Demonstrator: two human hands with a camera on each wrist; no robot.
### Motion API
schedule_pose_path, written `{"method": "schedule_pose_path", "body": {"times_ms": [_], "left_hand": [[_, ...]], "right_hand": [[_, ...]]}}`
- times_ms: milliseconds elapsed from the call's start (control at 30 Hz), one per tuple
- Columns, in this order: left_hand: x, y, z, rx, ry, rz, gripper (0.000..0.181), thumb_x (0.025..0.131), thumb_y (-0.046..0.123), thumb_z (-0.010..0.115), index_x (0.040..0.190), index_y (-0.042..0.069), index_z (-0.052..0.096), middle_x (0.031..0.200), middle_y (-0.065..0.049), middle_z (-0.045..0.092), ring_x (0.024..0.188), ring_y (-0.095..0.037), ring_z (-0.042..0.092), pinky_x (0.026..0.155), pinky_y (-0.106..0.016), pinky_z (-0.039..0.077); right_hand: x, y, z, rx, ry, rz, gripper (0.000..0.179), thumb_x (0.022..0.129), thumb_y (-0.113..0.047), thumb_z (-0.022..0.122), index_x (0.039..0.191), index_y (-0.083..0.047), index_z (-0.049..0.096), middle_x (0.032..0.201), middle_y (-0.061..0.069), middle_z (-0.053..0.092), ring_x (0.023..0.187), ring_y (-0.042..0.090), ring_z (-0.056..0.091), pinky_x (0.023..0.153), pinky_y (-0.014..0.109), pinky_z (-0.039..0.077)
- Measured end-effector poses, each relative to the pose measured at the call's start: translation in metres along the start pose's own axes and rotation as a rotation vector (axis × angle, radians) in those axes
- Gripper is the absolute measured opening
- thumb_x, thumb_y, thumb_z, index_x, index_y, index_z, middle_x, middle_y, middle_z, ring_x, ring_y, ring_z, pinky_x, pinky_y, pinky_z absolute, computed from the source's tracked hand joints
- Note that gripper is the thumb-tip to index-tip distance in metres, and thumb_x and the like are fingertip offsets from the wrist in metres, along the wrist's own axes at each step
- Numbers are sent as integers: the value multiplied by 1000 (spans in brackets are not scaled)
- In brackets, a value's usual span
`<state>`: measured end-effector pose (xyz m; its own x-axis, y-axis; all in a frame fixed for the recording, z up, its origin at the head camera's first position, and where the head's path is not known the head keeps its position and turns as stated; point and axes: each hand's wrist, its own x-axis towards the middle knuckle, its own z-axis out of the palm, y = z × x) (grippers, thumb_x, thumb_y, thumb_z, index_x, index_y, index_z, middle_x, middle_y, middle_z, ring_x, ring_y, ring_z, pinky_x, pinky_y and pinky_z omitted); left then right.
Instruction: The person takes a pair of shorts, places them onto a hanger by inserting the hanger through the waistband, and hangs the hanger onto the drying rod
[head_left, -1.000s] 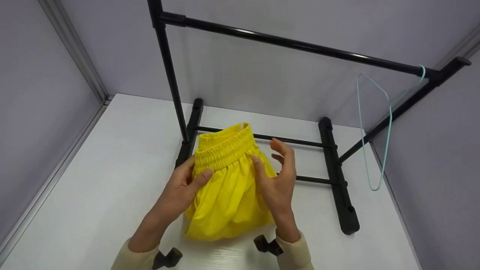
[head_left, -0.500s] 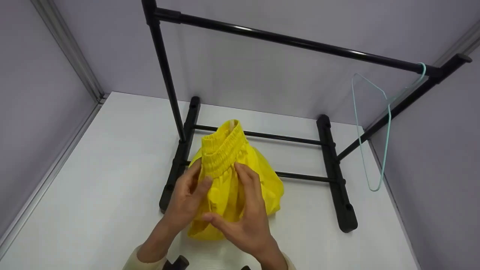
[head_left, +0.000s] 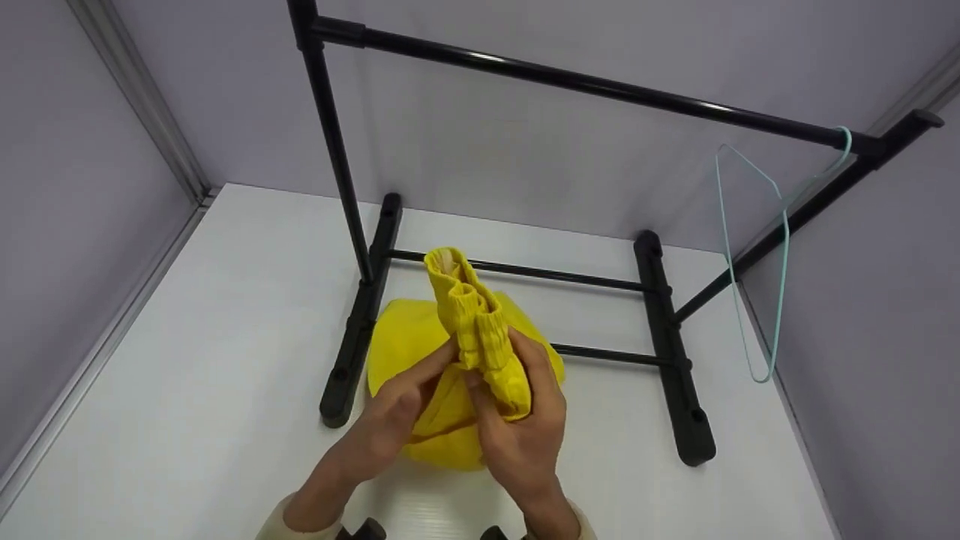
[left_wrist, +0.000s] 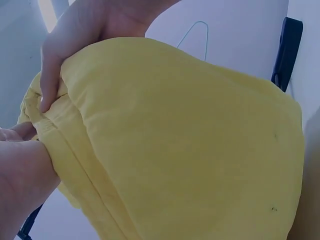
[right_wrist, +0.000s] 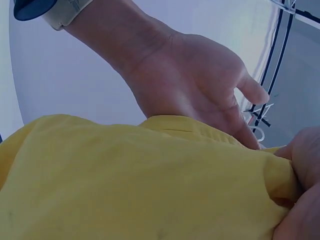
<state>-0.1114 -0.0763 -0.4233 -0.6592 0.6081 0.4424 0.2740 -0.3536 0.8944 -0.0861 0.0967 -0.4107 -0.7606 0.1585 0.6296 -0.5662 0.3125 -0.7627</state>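
Observation:
A pair of bright yellow shorts point(head_left: 409, 330) with a gathered elastic waistband is held up in front of me in the head view. The waistband point(head_left: 491, 334) is folded in on itself, its folds bunched together. My right hand point(head_left: 525, 442) pinches this bunch from the right, thumb on the near side. From the left, my left hand point(head_left: 386, 424) touches the cloth below the waistband with extended fingers. Its thumb stands away from the cloth in the right wrist view, where the left palm point(right_wrist: 185, 85) shows. Yellow fabric point(left_wrist: 185, 145) fills most of the left wrist view.
A black rack stands on the white tabletop point(head_left: 225, 360) behind the shorts, with a top rail point(head_left: 562, 75) and a right foot point(head_left: 679, 375). A pale green wire hanger point(head_left: 784, 277) hangs at the rail's right end. Grey panels point(head_left: 82, 247) enclose the sides and back.
Both hands have drawn together and the wide waistband is now folded narrow. The right hand, spread apart from the waistband earlier, now pinches it. The left fingers have straightened against the cloth.

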Motion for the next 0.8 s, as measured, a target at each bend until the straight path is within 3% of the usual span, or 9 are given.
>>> {"method": "schedule_pose_path", "body": {"times_ms": [133, 267, 367, 600, 700, 800], "left_hand": [[4, -1, 8, 78, 54, 21, 63, 111, 11, 49, 167, 7, 21, 176, -16, 20, 161, -15, 29, 127, -28, 33], [9, 0, 15, 212, 159, 6, 64, 102, 0, 62, 160, 16, 42, 165, -6, 46, 150, -21, 50, 119, -33, 46], [11, 2, 16, 281, 232, -3, 58, 99, 3, 70, 151, 17, 50, 151, -5, 59, 134, -22, 64, 108, -34, 56], [15, 10, 14, 342, 377, -34, 57, 92, 14, 81, 139, 12, 48, 131, -3, 66, 114, -20, 73, 95, -37, 62], [16, 12, 13, 360, 388, -52, 52, 94, 13, 79, 136, 9, 50, 128, -6, 67, 110, -19, 74, 94, -35, 63], [15, 13, 11, 403, 360, -43, 46, 97, 11, 75, 136, 5, 52, 126, -9, 69, 108, -18, 74, 93, -33, 63]], "right_hand": [[4, 5, -5, 24, 102, -28, 45, 88, 14, 74, 132, 8, 63, 124, 21, 71, 114, 19, 72, 99, 31, 61], [9, 7, -12, 47, 165, -2, 42, 89, 16, 72, 129, 9, 64, 122, 17, 73, 110, 16, 74, 95, 32, 62], [10, 7, -15, 55, 126, -24, 42, 87, 16, 74, 128, 9, 65, 120, 14, 75, 108, 15, 74, 94, 31, 63], [9, 8, -19, 70, -40, -159, 38, 85, 16, 74, 122, 9, 70, 116, 19, 78, 107, 16, 77, 94, 30, 62], [8, 9, -20, 64, -26, -146, 36, 86, 19, 71, 121, 9, 71, 115, 15, 79, 107, 13, 76, 94, 27, 62], [9, 10, -21, 54, 7, -112, 35, 87, 20, 69, 121, 9, 71, 117, 8, 79, 107, 10, 75, 94, 26, 61]]}}
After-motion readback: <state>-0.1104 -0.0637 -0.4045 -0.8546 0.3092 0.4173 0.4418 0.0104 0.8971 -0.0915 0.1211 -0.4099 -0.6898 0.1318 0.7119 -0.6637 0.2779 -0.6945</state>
